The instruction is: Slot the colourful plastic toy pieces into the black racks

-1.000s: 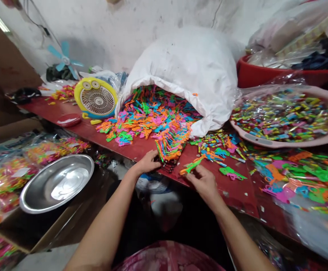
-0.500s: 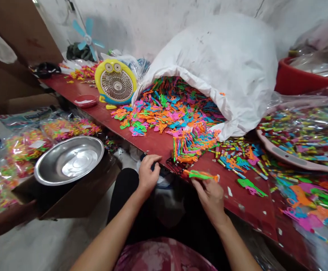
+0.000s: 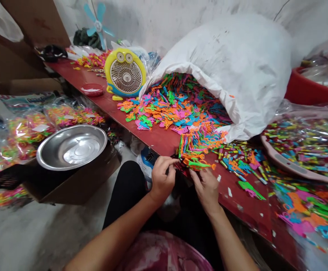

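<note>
My right hand (image 3: 206,188) is closed at the table's front edge, its thumb and fingers at a green plastic toy gun (image 3: 199,163) with orange parts around it. Close beside it, my left hand (image 3: 164,178) has its fingers curled and the index finger reaching toward a dark thing at the edge; what lies at its fingertips is too small to make out. Just behind both hands is a neat row of toy guns (image 3: 199,141) in several colours. A loose heap of them (image 3: 169,109) spills from a big white sack (image 3: 231,56).
On the red table (image 3: 160,141) stand a yellow fan (image 3: 126,77) and a red basket (image 3: 92,90). Small coloured tubes (image 3: 234,158) and a pink tray (image 3: 282,160) are right. A steel bowl (image 3: 73,148) sits on a carton at left, near a dark mesh thing (image 3: 8,178).
My left hand has moved right and curled its fingers, coming near my right hand. The view has shifted slightly. At the left edge, a dark mesh thing shows where an arm-like shape was.
</note>
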Tool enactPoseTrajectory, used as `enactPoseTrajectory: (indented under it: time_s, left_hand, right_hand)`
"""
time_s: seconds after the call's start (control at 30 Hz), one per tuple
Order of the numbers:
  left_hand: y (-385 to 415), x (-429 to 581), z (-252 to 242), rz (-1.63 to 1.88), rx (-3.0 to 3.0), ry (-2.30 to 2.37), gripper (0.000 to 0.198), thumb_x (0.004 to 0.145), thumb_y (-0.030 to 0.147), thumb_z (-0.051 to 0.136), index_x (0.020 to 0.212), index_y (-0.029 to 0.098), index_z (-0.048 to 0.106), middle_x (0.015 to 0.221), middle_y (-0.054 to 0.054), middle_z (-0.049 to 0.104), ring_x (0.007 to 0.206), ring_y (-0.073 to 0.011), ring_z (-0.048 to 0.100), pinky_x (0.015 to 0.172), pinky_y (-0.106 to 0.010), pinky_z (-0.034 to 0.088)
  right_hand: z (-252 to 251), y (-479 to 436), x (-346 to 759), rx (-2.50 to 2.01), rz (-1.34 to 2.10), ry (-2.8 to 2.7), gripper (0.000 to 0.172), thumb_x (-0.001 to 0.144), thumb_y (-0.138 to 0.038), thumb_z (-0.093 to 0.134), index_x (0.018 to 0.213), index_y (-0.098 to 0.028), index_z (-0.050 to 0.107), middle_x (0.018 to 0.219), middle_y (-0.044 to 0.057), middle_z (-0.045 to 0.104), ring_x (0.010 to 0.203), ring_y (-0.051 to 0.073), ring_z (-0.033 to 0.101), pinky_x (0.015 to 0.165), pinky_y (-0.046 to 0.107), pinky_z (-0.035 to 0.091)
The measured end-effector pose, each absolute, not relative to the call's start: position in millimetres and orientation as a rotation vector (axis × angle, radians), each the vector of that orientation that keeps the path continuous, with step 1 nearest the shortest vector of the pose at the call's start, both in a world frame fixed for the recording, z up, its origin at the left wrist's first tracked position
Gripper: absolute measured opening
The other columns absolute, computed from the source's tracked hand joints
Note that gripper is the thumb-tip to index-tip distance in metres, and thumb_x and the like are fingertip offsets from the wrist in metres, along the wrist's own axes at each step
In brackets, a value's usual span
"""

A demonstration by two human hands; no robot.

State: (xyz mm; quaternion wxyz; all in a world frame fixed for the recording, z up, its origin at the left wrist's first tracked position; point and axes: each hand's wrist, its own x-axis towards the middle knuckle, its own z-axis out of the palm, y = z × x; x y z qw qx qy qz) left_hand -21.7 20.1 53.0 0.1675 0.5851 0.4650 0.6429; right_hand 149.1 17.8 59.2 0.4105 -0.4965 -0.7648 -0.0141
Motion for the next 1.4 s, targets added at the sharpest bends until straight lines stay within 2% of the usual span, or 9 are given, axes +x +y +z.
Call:
enactPoseTrajectory:
  time_s: [0.07,0.17,0.27,0.37,0.5,0.7,0.83,1.03,1.4]
  left_hand:
    - [20.4,-25.3,69.2,1.925,1.676,1.277,0.027,0.09,0.007,0.049,0.101,0.02,0.07,0.093,-0.005,0.065,0.09,-0.0157,0.061,0.082,-0.031,0.051]
    - [22.5,-28.2,94.8,1.943,1.847,1.209,0.027,0.09,0.012,0.054,0.111,0.021,0.068,0.103,-0.007,0.065,0.098,-0.018,0.06,0.088,-0.035,0.049]
    - [26.9,-25.6,111.9,1.797,2.109,1.211,0.033,0.085,0.028,0.068,0.117,0.023,0.067,0.113,-0.009,0.063,0.101,-0.0219,0.058,0.09,-0.039,0.046]
    - [32.3,-19.9,117.3,1.677,2.289,1.241,0.03,0.082,0.038,0.073,0.11,0.025,0.07,0.113,-0.008,0.063,0.101,-0.023,0.058,0.088,-0.039,0.041]
    - [36.8,-17.7,117.3,1.624,2.347,1.293,0.016,0.087,0.028,0.069,0.102,0.023,0.069,0.1,-0.005,0.067,0.094,-0.0202,0.059,0.086,-0.039,0.037]
    - [41.4,-22.6,118.9,1.54,2.452,1.288,0.013,0.088,0.026,0.068,0.101,0.024,0.068,0.096,-0.003,0.07,0.092,-0.0191,0.062,0.087,-0.039,0.036]
    - [43.5,-19.1,115.2,1.557,2.514,1.286,0.01,0.088,0.024,0.067,0.099,0.023,0.068,0.094,-0.003,0.071,0.088,-0.0184,0.063,0.088,-0.039,0.036]
    - [44.3,-11.3,113.7,1.645,2.551,1.267,0.013,0.087,0.02,0.068,0.1,0.021,0.065,0.096,-0.004,0.07,0.089,-0.0175,0.063,0.093,-0.039,0.037]
    - [47.6,-6.8,114.6,1.698,2.613,1.229,0.019,0.087,0.018,0.068,0.105,0.022,0.062,0.1,-0.005,0.07,0.092,-0.0178,0.065,0.096,-0.04,0.041]
  right_hand:
    - [61.8,18.2,146.1,-1.25,0.01,-1.954,0.014,0.097,-0.026,0.054,0.092,-0.02,0.065,0.077,0.004,0.064,0.072,0.018,0.061,0.066,0.031,0.046]
    - [63.3,18.0,141.2,-1.293,0.071,-1.944,0.018,0.098,-0.026,0.052,0.109,-0.02,0.064,0.095,0.009,0.068,0.086,0.021,0.065,0.073,0.032,0.049]
    - [60.9,17.6,137.0,-1.335,0.07,-1.888,0.016,0.098,-0.027,0.05,0.097,-0.019,0.064,0.085,0.007,0.066,0.077,0.019,0.063,0.067,0.03,0.047]
    - [58.1,17.5,133.4,-1.36,0.019,-1.845,0.021,0.098,-0.025,0.048,0.084,-0.02,0.061,0.076,0.004,0.061,0.069,0.017,0.059,0.062,0.028,0.045]
    - [58.9,16.7,130.7,-1.418,0.025,-1.824,0.018,0.098,-0.026,0.048,0.09,-0.019,0.063,0.08,0.006,0.062,0.072,0.018,0.06,0.066,0.029,0.046]
    - [55.8,15.6,139.5,-1.4,0.223,-1.731,0.012,0.093,-0.024,0.057,0.097,-0.018,0.067,0.084,0.006,0.066,0.077,0.019,0.062,0.071,0.03,0.049]
    - [50.8,12.7,152.0,-1.4,0.297,-1.703,0.015,0.091,-0.019,0.057,0.101,-0.018,0.068,0.088,0.006,0.066,0.08,0.019,0.062,0.075,0.031,0.049]
    - [52.1,12.6,158.8,-1.37,0.386,-1.672,0.019,0.087,-0.018,0.059,0.102,-0.019,0.07,0.085,0.004,0.064,0.073,0.016,0.059,0.071,0.029,0.049]
    - [47.4,21.5,154.6,-1.339,0.34,-1.64,0.019,0.089,-0.016,0.055,0.099,-0.02,0.071,0.082,0.004,0.064,0.074,0.017,0.06,0.067,0.028,0.047]
